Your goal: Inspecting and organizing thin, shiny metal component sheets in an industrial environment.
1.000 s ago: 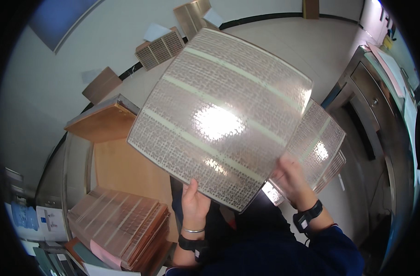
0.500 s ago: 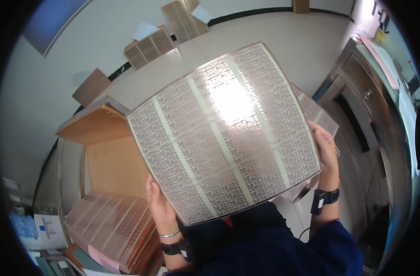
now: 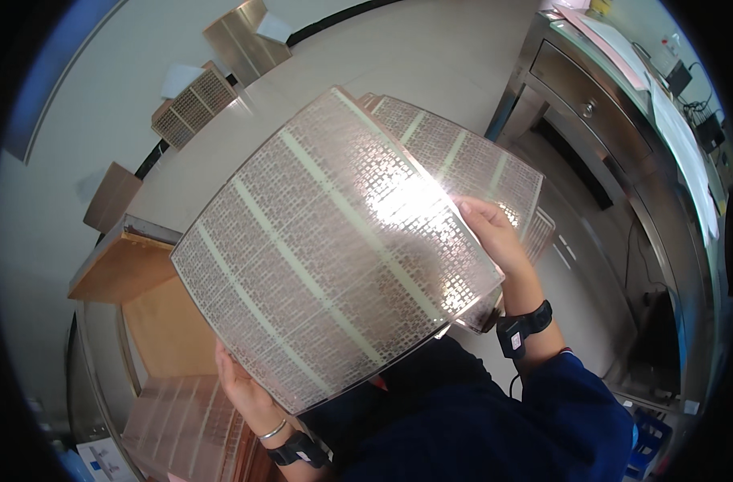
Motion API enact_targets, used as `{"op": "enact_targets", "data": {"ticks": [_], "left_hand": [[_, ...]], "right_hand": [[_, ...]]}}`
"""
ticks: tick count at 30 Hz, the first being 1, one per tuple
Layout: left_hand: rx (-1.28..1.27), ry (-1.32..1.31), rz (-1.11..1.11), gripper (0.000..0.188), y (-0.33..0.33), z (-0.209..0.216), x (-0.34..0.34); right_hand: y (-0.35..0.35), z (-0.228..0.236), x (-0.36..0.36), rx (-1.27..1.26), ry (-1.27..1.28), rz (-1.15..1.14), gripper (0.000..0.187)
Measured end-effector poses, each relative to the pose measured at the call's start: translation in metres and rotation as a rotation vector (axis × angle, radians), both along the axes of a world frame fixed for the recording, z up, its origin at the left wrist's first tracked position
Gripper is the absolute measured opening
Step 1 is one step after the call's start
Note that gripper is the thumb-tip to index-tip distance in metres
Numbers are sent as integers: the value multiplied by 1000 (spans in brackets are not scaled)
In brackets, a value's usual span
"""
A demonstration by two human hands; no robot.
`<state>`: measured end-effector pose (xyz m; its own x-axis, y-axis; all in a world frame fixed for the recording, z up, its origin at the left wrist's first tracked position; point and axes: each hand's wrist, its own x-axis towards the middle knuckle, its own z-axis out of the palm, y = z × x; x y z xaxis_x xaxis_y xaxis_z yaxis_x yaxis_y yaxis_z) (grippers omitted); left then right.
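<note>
A large circuit board panel [image 3: 302,241], with a fine metallic pattern and pale green stripes, is held tilted in front of me. My left hand [image 3: 244,390] grips its lower left edge, the fingers partly hidden behind it. At the right edge, my right hand [image 3: 495,233] has its thumb on the front, with the other fingers mostly out of sight. Behind the panel, to the right, lies a stack of similar panels [image 3: 471,157], partly covered by the held one. Bright light glares off the held panel's right side.
At lower left, more panels [image 3: 173,426] are stacked by an open wooden box [image 3: 161,321]. A steel desk [image 3: 587,104] with a drawer stands on the right, papers [image 3: 679,161] on top. Against the far wall lean a brown board [image 3: 111,197] and more panels [image 3: 193,108].
The held panel has moved left and turned clockwise in view, both hands still on it. More of the stack behind it shows. My view has swung to the right.
</note>
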<state>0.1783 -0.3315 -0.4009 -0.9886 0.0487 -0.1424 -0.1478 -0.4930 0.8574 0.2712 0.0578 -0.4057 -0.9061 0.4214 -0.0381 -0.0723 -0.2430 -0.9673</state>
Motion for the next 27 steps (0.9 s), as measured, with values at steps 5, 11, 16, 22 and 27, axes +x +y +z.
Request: {"op": "enact_targets", "data": {"ticks": [5, 11, 16, 22, 27], "left_hand": [[-49, 2, 19, 43, 1, 2, -1], [-136, 44, 128, 36, 5, -1, -1], [-216, 75, 223, 23, -9, -3, -2], [-191, 89, 342, 22, -1, 0, 2], [-207, 121, 342, 29, -8, -9, 2]], "right_hand": [[-2, 2, -1, -1, 18, 33, 34], [3, -5, 1, -30, -12, 70, 28], [12, 7, 11, 33, -50, 195, 22], [21, 0, 20, 113, -51, 290, 19], [23, -1, 22, 73, 5, 303, 19]]}}
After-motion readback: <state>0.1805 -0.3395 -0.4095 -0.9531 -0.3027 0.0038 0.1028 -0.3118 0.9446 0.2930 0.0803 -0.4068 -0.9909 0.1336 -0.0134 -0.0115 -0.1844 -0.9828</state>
